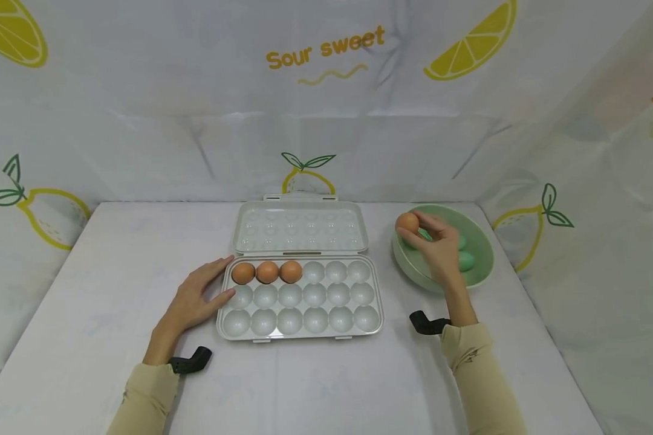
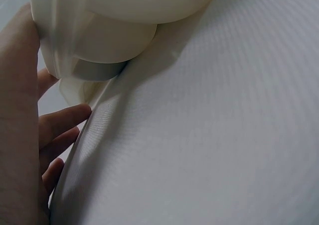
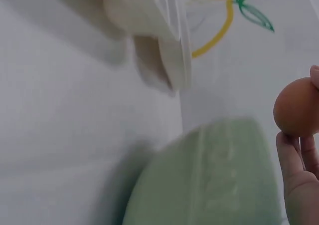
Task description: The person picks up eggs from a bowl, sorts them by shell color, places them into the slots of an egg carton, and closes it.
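Note:
Between thumb and fingers, my right hand (image 1: pixel 438 244) pinches a brown egg (image 1: pixel 407 223) above the left rim of a green bowl (image 1: pixel 481 229). The right wrist view shows that egg (image 3: pixel 298 108) held beside the bowl's outer wall (image 3: pixel 209 180). Green eggs (image 1: pixel 465 261) lie inside the bowl, partly behind the hand. A white egg carton (image 1: pixel 300 329) lies with its lid (image 1: pixel 299 226) folded back. Three brown eggs (image 1: pixel 268 272) fill the left part of its back row. My left hand (image 1: pixel 197 296) rests against the carton's left edge, thumb over the rim, fingers spread.
A white cloth (image 1: pixel 315 393) covers the table. Behind and beside it hangs a curtain (image 1: pixel 196 121) printed with lemons. Each wrist carries a black camera mount (image 1: pixel 191 360). The bowl stands right of the carton, near the table's back right corner.

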Motion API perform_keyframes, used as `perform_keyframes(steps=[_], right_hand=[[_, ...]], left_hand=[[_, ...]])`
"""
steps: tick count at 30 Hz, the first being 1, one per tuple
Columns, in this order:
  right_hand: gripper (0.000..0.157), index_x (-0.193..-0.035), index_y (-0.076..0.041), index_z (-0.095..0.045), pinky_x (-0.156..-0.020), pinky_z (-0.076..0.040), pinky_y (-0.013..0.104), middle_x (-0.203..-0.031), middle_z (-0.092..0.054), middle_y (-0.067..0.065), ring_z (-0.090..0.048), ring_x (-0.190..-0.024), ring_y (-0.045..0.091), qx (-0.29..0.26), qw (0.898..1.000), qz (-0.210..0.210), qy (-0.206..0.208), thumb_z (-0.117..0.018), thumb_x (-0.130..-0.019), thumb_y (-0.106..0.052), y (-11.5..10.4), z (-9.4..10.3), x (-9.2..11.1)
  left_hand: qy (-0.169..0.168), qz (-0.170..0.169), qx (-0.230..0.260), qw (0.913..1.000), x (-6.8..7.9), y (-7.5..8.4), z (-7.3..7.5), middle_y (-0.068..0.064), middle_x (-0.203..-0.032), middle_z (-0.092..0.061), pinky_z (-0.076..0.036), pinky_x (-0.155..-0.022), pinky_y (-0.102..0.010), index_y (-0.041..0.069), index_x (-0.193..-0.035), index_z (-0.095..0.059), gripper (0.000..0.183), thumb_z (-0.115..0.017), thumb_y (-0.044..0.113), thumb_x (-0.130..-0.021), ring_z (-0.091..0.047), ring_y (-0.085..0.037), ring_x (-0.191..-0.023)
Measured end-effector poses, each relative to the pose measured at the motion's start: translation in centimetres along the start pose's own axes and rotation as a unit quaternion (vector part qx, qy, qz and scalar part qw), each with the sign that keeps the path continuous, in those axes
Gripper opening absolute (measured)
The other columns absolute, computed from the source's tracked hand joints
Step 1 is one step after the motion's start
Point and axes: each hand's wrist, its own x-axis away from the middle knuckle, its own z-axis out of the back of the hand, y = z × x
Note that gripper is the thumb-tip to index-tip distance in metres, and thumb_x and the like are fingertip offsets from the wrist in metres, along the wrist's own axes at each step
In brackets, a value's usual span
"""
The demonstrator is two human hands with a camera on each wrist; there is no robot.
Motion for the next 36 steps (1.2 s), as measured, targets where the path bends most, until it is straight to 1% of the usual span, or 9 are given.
perform_keyframes(steps=[4,8,10,14,16,18,24,29,36], right_hand=[[0.047,-0.126,0.007,-0.068,-0.089,-0.060,0.015,-0.110,-0.073,-0.015,-0.067,-0.105,0.005,-0.014,0.999,0.023,-0.021,-0.079,-0.080,0.012,-0.5,-2.3,0.7],[0.053,-0.128,0.016,-0.062,-0.093,-0.059,0.017,-0.113,-0.071,-0.014,-0.067,-0.108,0.002,-0.011,0.996,0.036,-0.077,-0.078,-0.078,0.017,-0.6,-5.0,1.8],[0.053,-0.127,0.016,-0.063,-0.095,-0.059,0.018,-0.116,-0.071,-0.005,-0.067,-0.109,0.002,-0.013,0.994,0.036,-0.102,-0.078,-0.076,0.017,-0.5,-6.5,2.4],[0.051,-0.125,0.013,-0.065,-0.097,-0.058,0.021,-0.125,-0.069,0.021,-0.067,-0.112,0.002,-0.015,0.990,0.013,-0.138,-0.082,-0.077,0.011,-0.1,-9.2,3.6],[0.053,-0.127,0.011,-0.066,-0.097,-0.059,0.021,-0.128,-0.067,0.027,-0.067,-0.112,0.002,-0.011,0.989,-0.001,-0.149,-0.083,-0.077,0.009,0.2,-10.3,4.2],[0.053,-0.128,0.010,-0.066,-0.097,-0.059,0.022,-0.129,-0.066,0.028,-0.067,-0.112,0.005,-0.012,0.987,-0.016,-0.160,-0.083,-0.077,0.008,0.6,-11.1,4.8],[0.050,-0.124,0.003,-0.071,-0.102,-0.057,0.024,-0.128,-0.071,0.019,-0.069,-0.121,0.024,0.015,0.986,-0.048,-0.162,-0.087,-0.077,-0.002,1.3,-12.8,6.1],[0.052,-0.126,0.003,-0.070,-0.104,-0.055,0.024,-0.129,-0.071,0.021,-0.066,-0.127,0.032,0.026,0.982,-0.069,-0.172,-0.088,-0.077,-0.003,2.2,-13.5,6.7],[0.050,-0.121,0.005,-0.072,-0.103,-0.055,0.025,-0.125,-0.072,0.022,-0.067,-0.124,0.035,0.060,0.982,-0.021,-0.179,-0.088,-0.074,0.003,3.2,-13.9,6.7]], left_hand=[[-0.001,0.001,0.001,1.0000,0.0,0.0,0.1,-0.023,-0.149,-0.056,-0.039,-0.113,-0.069,0.015,-0.151,-0.052,0.069,-0.074,0.028,-0.087,-0.051,-0.048,-0.137],[-0.007,0.010,-0.002,0.9999,0.0,0.1,0.1,-0.023,-0.150,-0.055,-0.038,-0.113,-0.069,0.016,-0.151,-0.051,0.069,-0.074,0.031,-0.088,-0.050,-0.048,-0.138],[-0.010,0.014,-0.004,0.9998,0.0,0.2,0.2,-0.023,-0.150,-0.055,-0.038,-0.113,-0.070,0.018,-0.152,-0.051,0.069,-0.074,0.032,-0.088,-0.049,-0.048,-0.139],[-0.013,0.019,-0.004,0.9997,0.0,0.2,0.2,-0.022,-0.151,-0.054,-0.037,-0.114,-0.069,0.019,-0.152,-0.050,0.069,-0.073,0.033,-0.089,-0.049,-0.048,-0.139],[-0.013,0.017,-0.004,0.9998,0.0,0.2,0.2,-0.023,-0.150,-0.055,-0.037,-0.114,-0.069,0.018,-0.152,-0.050,0.069,-0.074,0.033,-0.088,-0.049,-0.048,-0.139],[-0.013,0.015,-0.003,0.9998,0.0,0.2,0.2,-0.023,-0.150,-0.055,-0.038,-0.114,-0.069,0.017,-0.152,-0.051,0.069,-0.074,0.032,-0.088,-0.049,-0.048,-0.139],[-0.008,0.010,-0.002,0.9999,-0.1,0.1,0.1,-0.022,-0.150,-0.055,-0.038,-0.114,-0.069,0.017,-0.151,-0.051,0.069,-0.074,0.031,-0.088,-0.050,-0.048,-0.138],[-0.006,0.004,-0.001,1.0000,-0.1,0.1,0.1,-0.023,-0.149,-0.056,-0.039,-0.113,-0.068,0.016,-0.151,-0.052,0.069,-0.074,0.031,-0.087,-0.051,-0.048,-0.137],[-0.004,0.003,0.000,1.0000,-0.1,0.3,0.2,-0.023,-0.149,-0.056,-0.039,-0.112,-0.069,0.016,-0.150,-0.052,0.068,-0.075,0.030,-0.087,-0.051,-0.048,-0.137]])
